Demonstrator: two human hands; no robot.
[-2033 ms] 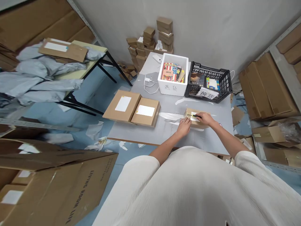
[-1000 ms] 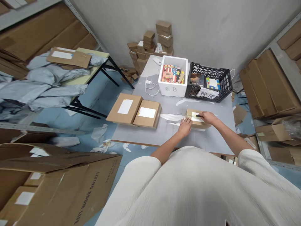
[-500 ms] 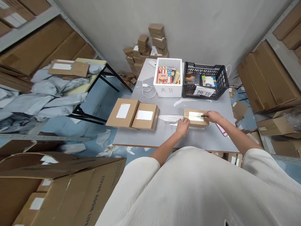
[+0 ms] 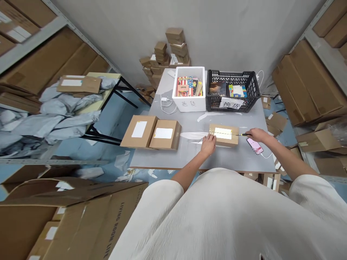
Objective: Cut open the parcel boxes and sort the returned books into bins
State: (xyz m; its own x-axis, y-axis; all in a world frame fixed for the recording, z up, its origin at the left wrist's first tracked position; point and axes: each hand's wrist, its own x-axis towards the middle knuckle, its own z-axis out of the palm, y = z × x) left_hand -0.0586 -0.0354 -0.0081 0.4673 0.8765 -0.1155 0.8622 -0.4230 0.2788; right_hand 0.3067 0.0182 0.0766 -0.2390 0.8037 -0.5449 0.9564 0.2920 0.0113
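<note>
A small cardboard box (image 4: 227, 142) with a white label lies on the grey table (image 4: 193, 159) in front of me. A dark line runs lengthwise across its top, through the label. My left hand (image 4: 208, 145) grips its left end, fingers over the top edge. Closed round the handle of a box cutter (image 4: 244, 134), my right hand (image 4: 257, 134) is just past the box's right end. The cutter's thin blade points left toward the box. Just below the right hand lies a phone (image 4: 255, 146) with a lit pink screen and a white cable.
Two labelled cardboard boxes (image 4: 164, 141) sit together at the table's left side. At the back stand a white foam box (image 4: 189, 105) of books and a black plastic crate (image 4: 212, 104), also with books. A side table (image 4: 108, 96) with grey parcels is at left; shelves flank both sides.
My right hand has drawn the box cutter rightward, from over the label to beyond the box's right end. The left hand keeps its hold. More of the phone shows. The view has shifted slightly.
</note>
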